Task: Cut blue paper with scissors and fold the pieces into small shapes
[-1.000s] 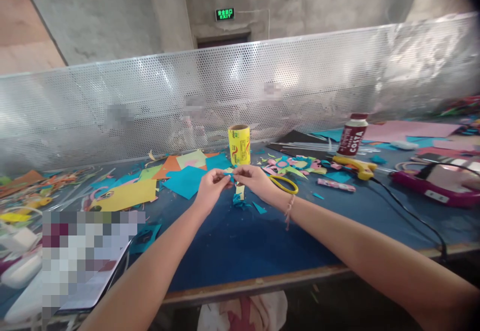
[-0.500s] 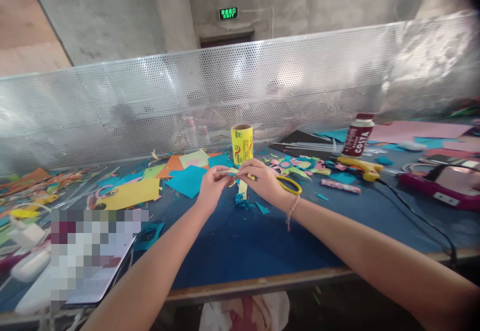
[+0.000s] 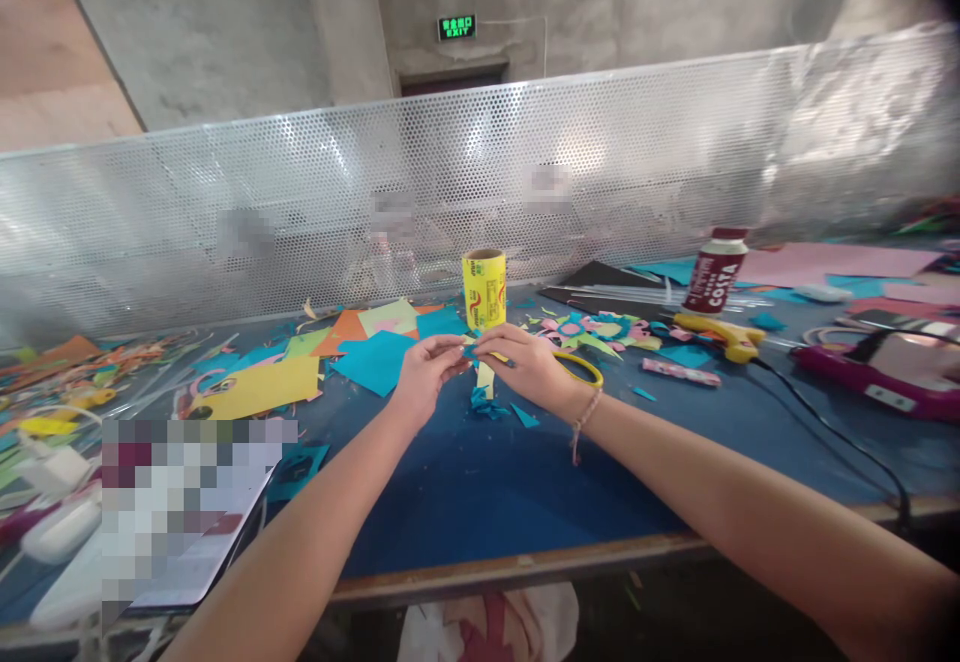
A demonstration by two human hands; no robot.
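Observation:
My left hand [image 3: 429, 374] and my right hand [image 3: 531, 370] meet over the middle of the table, fingertips nearly touching. Both are pinched closed at a small paper piece [image 3: 469, 342], mostly hidden by the fingers; pale yellow and a little blue show there. Just below hangs or lies a pale yellow paper strip [image 3: 486, 380]; I cannot tell whether it is attached. Crumpled blue paper [image 3: 487, 403] lies under it. A yellow scissors-like handle loop [image 3: 583, 369] shows behind my right wrist. Directly beyond my hands stands a yellow-wrapped roll [image 3: 484, 290].
Coloured paper sheets [image 3: 375, 362] and scraps spread to the left. A phone or tablet [image 3: 202, 552] lies front left. On the right are a yellow glue gun [image 3: 724, 337] with a black cord, a Costa bottle [image 3: 716, 272] and a purple power strip [image 3: 862, 382]. A perforated metal screen [image 3: 315, 202] stands behind.
My left fingers have shifted slightly and spread a little at the pinch. My right hand has moved only a trifle. The things on the table look the same.

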